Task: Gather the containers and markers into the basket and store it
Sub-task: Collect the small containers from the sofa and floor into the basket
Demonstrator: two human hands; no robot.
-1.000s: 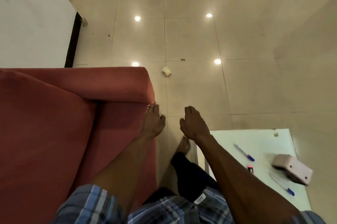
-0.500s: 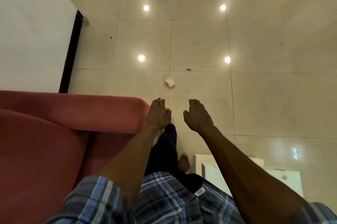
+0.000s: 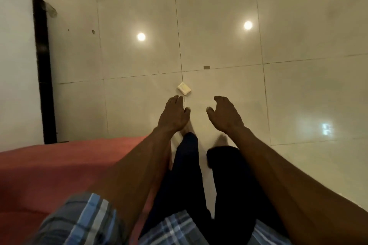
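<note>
A small white square container (image 3: pixel 183 89) lies on the tiled floor, just beyond my fingertips. My left hand (image 3: pixel 173 115) is stretched forward with its fingers loosely apart and holds nothing; the container is slightly up and right of it. My right hand (image 3: pixel 225 115) is held out beside it, palm down, fingers curved and empty. Neither hand touches the container. No basket and no markers are in view.
A red sofa (image 3: pixel 49 169) fills the lower left. A white wall (image 3: pixel 16 69) with a dark vertical strip (image 3: pixel 42 69) stands at the left. My legs in dark trousers (image 3: pixel 189 165) are below the hands. Glossy floor tiles (image 3: pixel 298 95) spread ahead and right.
The view has swung forward and away from the white table with the pens and pink container, which is out of sight now. The white container on the floor has come closer to my hands.
</note>
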